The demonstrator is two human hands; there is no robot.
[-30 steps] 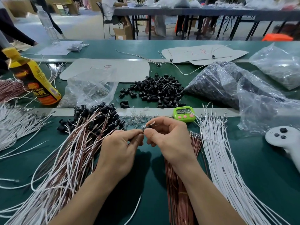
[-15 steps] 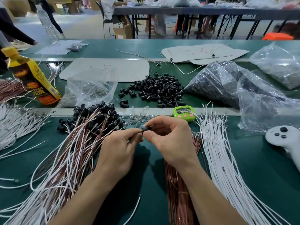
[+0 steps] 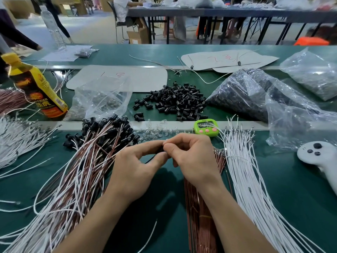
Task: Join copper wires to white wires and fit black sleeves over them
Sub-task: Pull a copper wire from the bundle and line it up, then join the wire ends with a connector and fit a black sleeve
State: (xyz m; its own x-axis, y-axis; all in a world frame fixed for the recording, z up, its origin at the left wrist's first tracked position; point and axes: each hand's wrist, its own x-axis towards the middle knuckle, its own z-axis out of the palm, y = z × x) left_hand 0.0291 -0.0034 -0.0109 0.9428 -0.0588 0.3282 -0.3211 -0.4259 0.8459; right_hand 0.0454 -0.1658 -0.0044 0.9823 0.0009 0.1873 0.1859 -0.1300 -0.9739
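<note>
My left hand (image 3: 135, 172) and my right hand (image 3: 193, 157) meet fingertip to fingertip above the green table, pinching a small black sleeve (image 3: 161, 149) between them; most of it is hidden by the fingers. A thin wire runs down from the pinch under my left hand. Under my right wrist lies a bundle of copper wires (image 3: 200, 207). Loose white wires (image 3: 255, 189) fan out on the right. On the left lies a heap of joined copper-and-white wires (image 3: 76, 179) with black sleeves at their far ends. A pile of loose black sleeves (image 3: 175, 101) sits further back.
A yellow bottle (image 3: 38, 88) stands at the left. Plastic bags (image 3: 255, 95) of parts lie at the right and middle-left. A green timer (image 3: 206, 127) and clear small parts (image 3: 156, 132) sit just beyond my hands. A white controller (image 3: 321, 157) lies far right.
My fingertips have closed together over the sleeve; the bare wire end that stuck out above my right fingers a second ago is no longer visible.
</note>
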